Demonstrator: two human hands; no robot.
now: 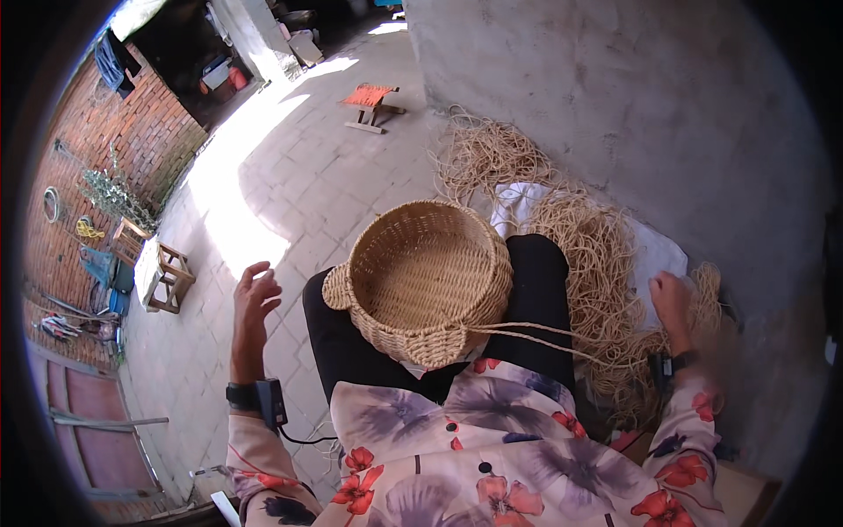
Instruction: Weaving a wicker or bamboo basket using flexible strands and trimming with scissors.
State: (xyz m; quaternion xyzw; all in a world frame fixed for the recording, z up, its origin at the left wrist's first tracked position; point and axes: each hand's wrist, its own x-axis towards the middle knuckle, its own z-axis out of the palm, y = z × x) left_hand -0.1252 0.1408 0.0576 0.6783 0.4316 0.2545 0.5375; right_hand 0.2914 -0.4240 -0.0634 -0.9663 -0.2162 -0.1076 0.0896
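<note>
A round woven basket (430, 281) of tan cord rests on my lap, its opening facing up. A small rounded ear-like handle (336, 288) sticks out at its left, and a second woven ear (435, 350) is at its near side. From beside that near ear, two loose cords (544, 330) run right toward the pile of tan cord (584, 255). My left hand (257, 294) is raised left of the basket, fingers apart and holding nothing. Over at the pile's right edge, my right hand (672, 301) has its fingers curled in; whatever is in them is hidden.
White cloth (659, 255) lies under the cord pile, against a grey wall (632, 97). Ahead on the paved floor is a folding stool (373, 105) with an orange seat. A wooden stool (167, 277) stands left, near a brick wall (88, 167) with a plant.
</note>
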